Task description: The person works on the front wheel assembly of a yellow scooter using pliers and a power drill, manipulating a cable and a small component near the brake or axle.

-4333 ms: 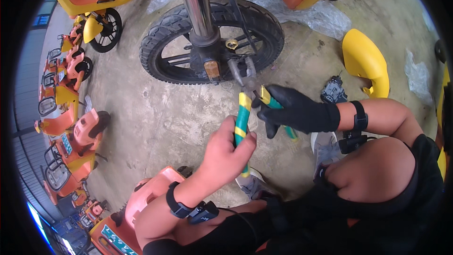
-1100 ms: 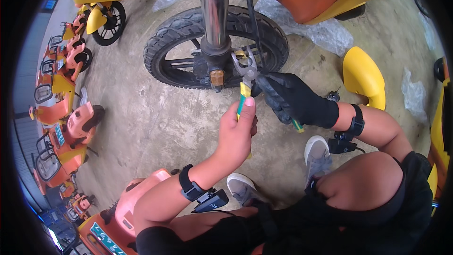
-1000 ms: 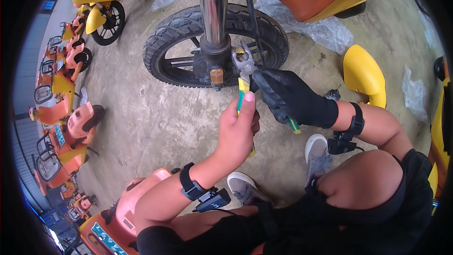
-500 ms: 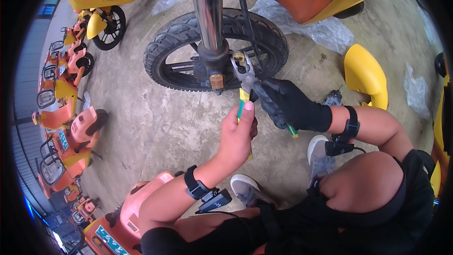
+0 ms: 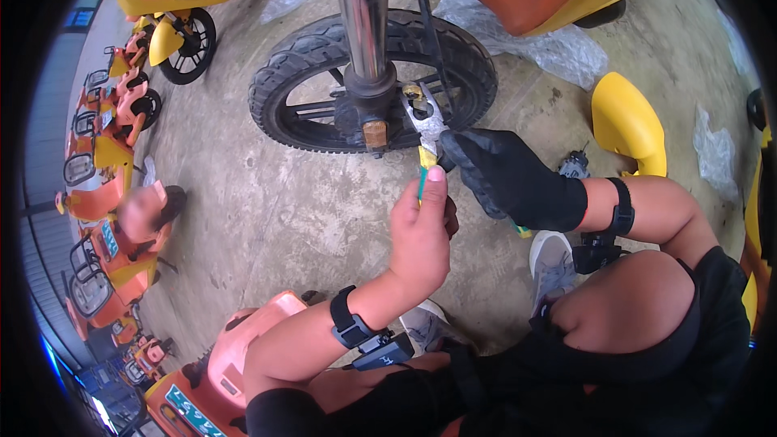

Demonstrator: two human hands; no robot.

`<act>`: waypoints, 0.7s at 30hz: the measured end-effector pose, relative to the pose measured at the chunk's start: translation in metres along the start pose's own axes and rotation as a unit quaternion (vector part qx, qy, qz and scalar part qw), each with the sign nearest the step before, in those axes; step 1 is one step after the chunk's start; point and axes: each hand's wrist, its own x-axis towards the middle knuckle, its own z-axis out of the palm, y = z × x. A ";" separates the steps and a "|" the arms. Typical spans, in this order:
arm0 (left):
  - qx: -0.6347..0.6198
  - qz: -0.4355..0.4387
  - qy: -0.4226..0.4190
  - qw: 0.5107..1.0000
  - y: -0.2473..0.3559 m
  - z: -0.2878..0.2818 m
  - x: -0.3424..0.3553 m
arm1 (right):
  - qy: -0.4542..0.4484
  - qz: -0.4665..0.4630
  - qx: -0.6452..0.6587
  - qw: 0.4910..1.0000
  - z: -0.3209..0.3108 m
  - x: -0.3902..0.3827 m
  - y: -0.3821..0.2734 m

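A pair of slip-joint pliers (image 5: 429,125) with yellow-and-green handles reaches up to the front wheel (image 5: 283,73) of a scooter. Its jaws are at a small brass-coloured piece (image 5: 414,92) beside the lower fork leg (image 5: 366,24); how tightly they grip it I cannot tell. Bare, my left hand (image 5: 421,235) is closed round one handle, thumb on top. My right hand (image 5: 518,178), in a black glove, is closed on the other handle, whose end shows below the glove. An amber reflector (image 5: 375,134) sits on the fork's foot, left of the jaws.
A yellow mudguard (image 5: 627,117) lies on the concrete floor at right, near a small dark part (image 5: 574,164). Crumpled clear plastic (image 5: 558,57) lies behind the wheel. Parked orange-and-yellow scooters (image 5: 121,251) line the left. My shoes (image 5: 552,263) are below the hands.
Both hands and the pliers have shifted a little to the right, and the pliers' angle has changed slightly. The grips stay on the handles.
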 end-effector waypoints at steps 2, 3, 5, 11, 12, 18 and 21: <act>-0.024 -0.014 0.018 0.999 -0.001 0.003 -0.002 | 0.008 -0.013 0.002 1.000 0.003 -0.001 -0.003; -0.025 -0.012 0.019 0.999 0.000 0.006 -0.003 | 0.013 0.029 0.004 0.999 0.002 -0.001 -0.005; -0.029 -0.010 0.044 0.999 0.002 0.013 -0.006 | 0.019 0.073 0.004 0.997 -0.001 -0.003 -0.004; -0.081 -0.053 0.044 0.994 0.005 0.014 -0.007 | 0.034 0.055 -0.005 0.998 0.003 -0.004 -0.007; -0.080 -0.049 0.045 0.995 0.005 0.013 -0.005 | 0.022 0.073 0.018 0.997 0.001 -0.002 -0.007; -0.072 -0.034 0.054 0.995 0.008 0.025 -0.013 | 0.016 0.097 0.049 0.994 -0.005 -0.006 -0.006; -0.080 -0.063 0.071 0.992 0.017 0.024 -0.012 | 0.026 0.088 0.045 0.995 -0.002 -0.006 -0.013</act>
